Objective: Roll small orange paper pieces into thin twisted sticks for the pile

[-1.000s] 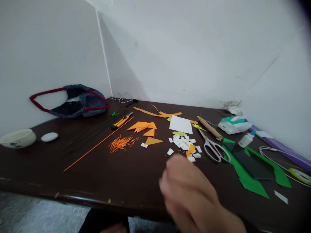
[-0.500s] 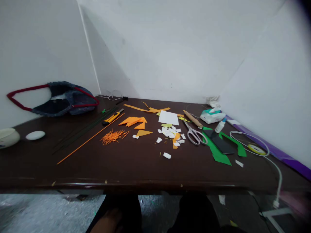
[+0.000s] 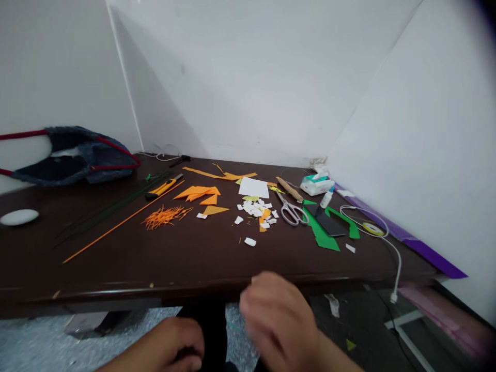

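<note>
My left hand is low in the view, below the table's front edge, its fingers loosely curled in with nothing visible in them. My right hand is at the front edge, back of the hand up. Its fingers bend inward but are smeared by motion, so what they do is unclear. Nearest ahead of it on the table is a small white paper piece. Behind that lie a heap of white paper scraps, a square of white paper and scissors with pale handles.
Orange shreds, folded orange paper, a yellow cutter and a thin orange stick lie left. Green paper, a dark phone, a glue bottle and a white cable lie right. A denim bag sits far left.
Both of my hands have come into view at the bottom. The view has turned right, so the table things appear further left, and the white bowl at the far left is out of view.
</note>
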{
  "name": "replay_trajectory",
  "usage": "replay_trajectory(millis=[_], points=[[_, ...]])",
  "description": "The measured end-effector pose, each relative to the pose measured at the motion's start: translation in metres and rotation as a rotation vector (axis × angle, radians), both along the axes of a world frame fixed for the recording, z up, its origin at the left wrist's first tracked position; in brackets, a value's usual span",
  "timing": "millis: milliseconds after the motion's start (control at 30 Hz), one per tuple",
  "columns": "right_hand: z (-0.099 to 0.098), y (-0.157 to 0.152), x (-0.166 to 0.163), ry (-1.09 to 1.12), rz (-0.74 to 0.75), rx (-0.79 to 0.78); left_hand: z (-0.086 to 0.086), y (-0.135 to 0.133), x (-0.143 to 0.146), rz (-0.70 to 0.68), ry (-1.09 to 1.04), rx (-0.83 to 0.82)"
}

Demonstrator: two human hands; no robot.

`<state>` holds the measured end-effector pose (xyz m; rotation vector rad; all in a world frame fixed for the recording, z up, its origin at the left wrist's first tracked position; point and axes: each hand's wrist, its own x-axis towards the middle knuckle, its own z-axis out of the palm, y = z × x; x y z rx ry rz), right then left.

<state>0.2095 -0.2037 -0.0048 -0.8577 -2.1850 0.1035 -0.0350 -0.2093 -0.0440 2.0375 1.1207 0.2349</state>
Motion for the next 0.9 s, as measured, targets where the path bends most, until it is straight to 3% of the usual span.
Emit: replay_trajectory(millis=[67, 133, 300, 433, 600, 800, 900], points=[[0.001, 0.037, 0.007, 0.092, -0.012, -0.078, 0.038, 0.01, 0.009, -0.114, -0.079, 0.04], [0.003, 0.074, 0.013, 0.118, -0.095, -0.17, 0.063, 0.023, 0.015, -0.101, -0.119, 0.106], [0.001, 0.151, 0.01, -0.197, -0.171, -0.332, 0.083, 0.077, 0.027, -0.022, -0.112, 0.26], [-0.012, 0.191, -0.011, -0.234, -0.187, -0.341, 0.081, 0.143, 0.036, 0.048, -0.025, 0.42], [-0.018, 0.219, -0.026, -0.288, -0.116, -0.327, 0.06, 0.21, 0.042, 0.229, -0.035, 0.367], [-0.011, 0.243, -0.028, -0.261, -0.051, -0.371, 0.036, 0.229, 0.04, 0.265, -0.132, 0.381], [-0.007, 0.246, -0.032, -0.068, -0.042, -0.461, 0.031, 0.229, 0.037, 0.287, -0.281, 0.299]])
